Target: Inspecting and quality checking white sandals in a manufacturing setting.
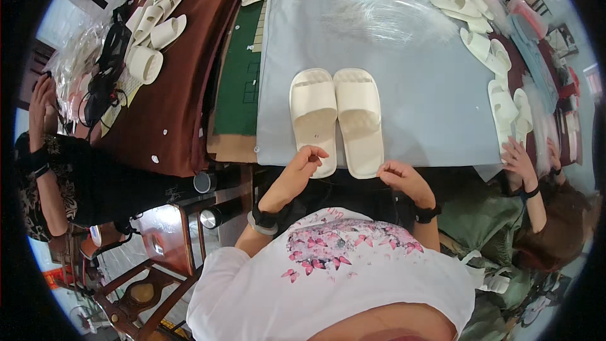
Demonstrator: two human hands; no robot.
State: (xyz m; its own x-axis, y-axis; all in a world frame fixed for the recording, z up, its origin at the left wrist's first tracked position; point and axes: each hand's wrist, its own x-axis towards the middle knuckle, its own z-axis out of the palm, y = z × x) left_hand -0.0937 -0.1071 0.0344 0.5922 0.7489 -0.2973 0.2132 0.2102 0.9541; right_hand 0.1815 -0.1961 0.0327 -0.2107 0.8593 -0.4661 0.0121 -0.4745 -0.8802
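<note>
The left hand (pixel 307 164) reaches in from the near left, loosely curled over the heel of the left slipper (pixel 315 113); the right hand (pixel 404 180) bends its fingers at the right slipper (pixel 360 113). I cannot tell if either pinches. The smooth cream slippers, round-toed, lie side by side on grey cloth (pixel 435 101), heels past its near edge.

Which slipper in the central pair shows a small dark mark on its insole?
The left cream slide, partly covered by the person's left hand; the right cream slide shows none.
</note>
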